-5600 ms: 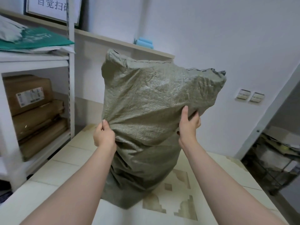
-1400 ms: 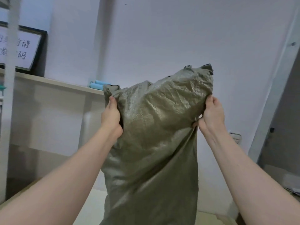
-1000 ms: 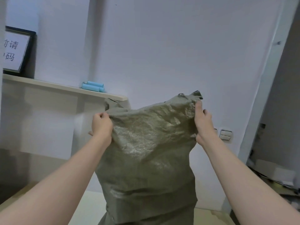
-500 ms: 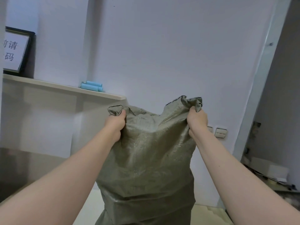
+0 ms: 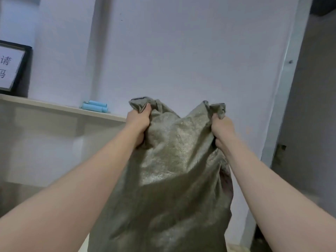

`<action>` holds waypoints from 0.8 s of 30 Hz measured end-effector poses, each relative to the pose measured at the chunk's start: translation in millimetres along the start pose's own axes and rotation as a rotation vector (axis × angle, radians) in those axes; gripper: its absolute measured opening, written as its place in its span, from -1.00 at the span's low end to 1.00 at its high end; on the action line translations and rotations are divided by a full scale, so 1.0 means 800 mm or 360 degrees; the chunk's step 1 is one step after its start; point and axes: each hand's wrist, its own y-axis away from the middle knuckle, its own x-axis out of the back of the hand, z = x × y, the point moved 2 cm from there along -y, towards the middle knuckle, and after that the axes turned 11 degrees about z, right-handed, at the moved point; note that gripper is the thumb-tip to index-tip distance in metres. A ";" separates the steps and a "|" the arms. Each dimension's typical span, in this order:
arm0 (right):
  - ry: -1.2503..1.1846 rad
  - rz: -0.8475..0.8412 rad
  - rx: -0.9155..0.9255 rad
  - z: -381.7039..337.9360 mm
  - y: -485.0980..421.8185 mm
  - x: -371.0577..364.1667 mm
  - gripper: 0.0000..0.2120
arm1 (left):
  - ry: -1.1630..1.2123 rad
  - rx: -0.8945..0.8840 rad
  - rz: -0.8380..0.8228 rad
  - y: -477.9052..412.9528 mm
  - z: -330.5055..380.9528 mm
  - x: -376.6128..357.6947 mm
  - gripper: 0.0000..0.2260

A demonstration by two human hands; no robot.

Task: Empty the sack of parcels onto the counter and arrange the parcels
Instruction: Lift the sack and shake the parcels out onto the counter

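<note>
We saw a wall shelf (image 5: 54, 106) carrying a framed sign (image 5: 11, 66) at left and blue rolls (image 5: 94, 107) farther right; a sliver of counter (image 5: 236, 248) showed below.

The sack (image 5: 169, 179) hangs in the middle, before the wall (image 5: 181, 51), its top corners gripped by the left hand (image 5: 138, 122) and right hand (image 5: 222, 130). Behind it, leftward, a shelf (image 5: 63, 108) carries tubes (image 5: 94, 107) and a framed sign (image 5: 12, 68).

- on the black-framed sign (image 5: 11, 69) at my far left, i read "请" on the upper line.
- below it on the same white sheet i read "码"; the picture's edge cuts off the rest.
- the sign stands on the shelf (image 5: 63, 108).
</note>
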 end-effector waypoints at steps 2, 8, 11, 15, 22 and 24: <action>0.0273 -0.0060 -0.0119 0.039 0.012 -0.003 -0.59 | -0.0151 0.0071 0.0142 -0.006 -0.035 0.017 -0.55; 0.0008 -0.0511 -0.0272 0.036 0.033 0.001 -0.45 | 0.0014 0.0051 0.0357 -0.004 -0.038 0.040 -0.66; -0.0003 -0.0921 -0.0177 0.031 0.049 0.010 -0.59 | 0.0028 -0.0123 0.0257 0.003 -0.019 0.033 -0.78; 0.0049 -0.0899 -0.0082 0.030 0.051 0.006 -0.59 | 0.0009 -0.0164 -0.0179 0.029 -0.005 0.014 -0.78; 0.0593 0.0040 0.0031 0.044 0.024 -0.006 -0.74 | -0.0926 -0.0105 -0.1057 0.079 -0.015 0.013 -0.07; 0.0364 0.0161 -0.0082 0.046 0.021 -0.009 -0.73 | -0.0763 -0.0188 -0.0839 0.085 -0.032 0.007 -0.04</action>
